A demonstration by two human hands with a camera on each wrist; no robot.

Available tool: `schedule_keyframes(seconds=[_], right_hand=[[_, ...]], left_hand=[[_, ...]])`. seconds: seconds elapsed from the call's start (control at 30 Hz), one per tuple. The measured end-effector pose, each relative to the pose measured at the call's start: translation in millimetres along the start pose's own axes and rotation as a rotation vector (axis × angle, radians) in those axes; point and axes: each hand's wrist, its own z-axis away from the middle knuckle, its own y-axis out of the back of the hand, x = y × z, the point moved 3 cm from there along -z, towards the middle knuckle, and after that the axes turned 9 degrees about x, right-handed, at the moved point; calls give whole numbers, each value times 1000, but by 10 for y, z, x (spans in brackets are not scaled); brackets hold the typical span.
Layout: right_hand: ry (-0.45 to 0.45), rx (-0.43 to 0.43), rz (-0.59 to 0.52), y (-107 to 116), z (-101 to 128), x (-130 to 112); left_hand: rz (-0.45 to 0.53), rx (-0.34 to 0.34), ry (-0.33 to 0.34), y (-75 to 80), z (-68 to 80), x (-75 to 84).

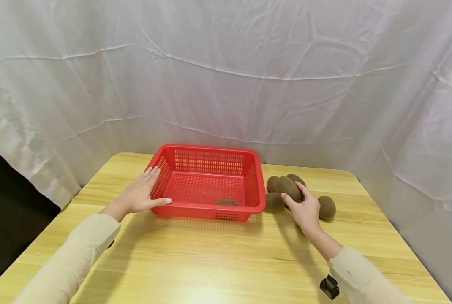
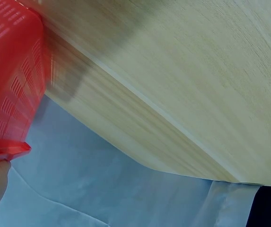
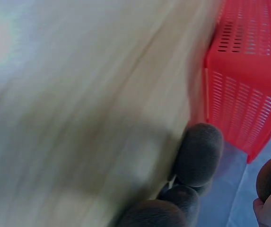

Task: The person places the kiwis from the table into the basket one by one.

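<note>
- While the left hand [image 1: 142, 195] lies flat with straight fingers against the left wall of the red basket [image 1: 208, 162], the right hand [image 1: 306, 207] curls its fingers around one kiwi [image 1: 288, 188] of the heap.
- The held kiwi is just right of the basket, at the top of the kiwi pile [image 1: 277, 192], which lies on the wooden table [image 1: 226, 261].
- One more kiwi [image 1: 326, 207] lies a little apart, right of the right hand.
- Only the head view shows the inside of the basket: a single kiwi [image 1: 227, 202] lies there near the front wall.
- The left wrist view shows only the outside wall of the basket [image 2: 12, 80], the table edge and the white cloth [image 2: 102, 189] below; the hand's fingers are not clear there.
- The right wrist view is blurred, but it shows the pile [image 3: 196, 156] close to the basket corner [image 3: 244, 99], and at the lower right edge a kiwi above a fingertip.
</note>
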Motion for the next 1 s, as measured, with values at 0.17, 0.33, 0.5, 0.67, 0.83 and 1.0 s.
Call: schedule_keyframes(seconds=[0.17,0.33,0.5,0.67,0.83,1.0], right_hand=[[-36,-9,-35,-61,-73,-75],[-1,14,-82,-145,-126,-164],[9,20,-95,-203,-164,-219],[27,-3,-97,-252,-220,-286],[61,-30,-118,-313,-268,-341],[70,-69,-119,-395,-272,-388]], left_hand=[[-2,1,-2,2,-5,-7],[-2,2,-2,10,-5,0],[-6,1,-1,6,-4,6],[-6,3,-2,3,-3,7],[-6,10,-6,9,-6,10],[-6,11,-8,8,-5,9]])
